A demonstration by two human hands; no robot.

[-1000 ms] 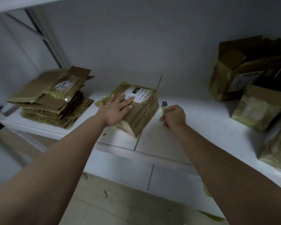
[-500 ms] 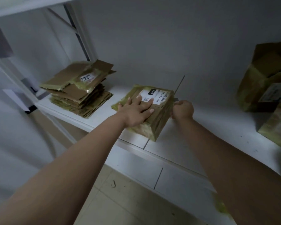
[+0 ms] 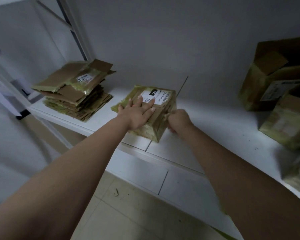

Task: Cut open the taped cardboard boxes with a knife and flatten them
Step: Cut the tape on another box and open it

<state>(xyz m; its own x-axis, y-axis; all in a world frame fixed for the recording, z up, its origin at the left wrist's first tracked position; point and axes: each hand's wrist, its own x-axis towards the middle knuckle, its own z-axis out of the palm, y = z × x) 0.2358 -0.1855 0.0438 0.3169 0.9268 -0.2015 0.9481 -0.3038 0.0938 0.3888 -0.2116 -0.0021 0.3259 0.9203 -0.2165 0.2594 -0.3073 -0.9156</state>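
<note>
White shelving (image 3: 206, 129) runs along a pale grey wall, with a tiled floor (image 3: 128, 213) below its front edge. Near the middle of the shelf, close to the front edge, sits a taped cardboard box (image 3: 160, 116) wrapped in yellowish tape, a white label (image 3: 157, 97) on its top. The left hand (image 3: 138, 113) lies flat on the box top, fingers straight and spread, fingertips reaching the label. The right hand (image 3: 177, 121) is curled into a fist against the box's right side; whether it holds a knife cannot be told. Toward the left end of the shelf rests a stack of flattened cardboard (image 3: 74, 90). At the right end stand several more boxes (image 3: 275, 84), one with its flaps open.
</note>
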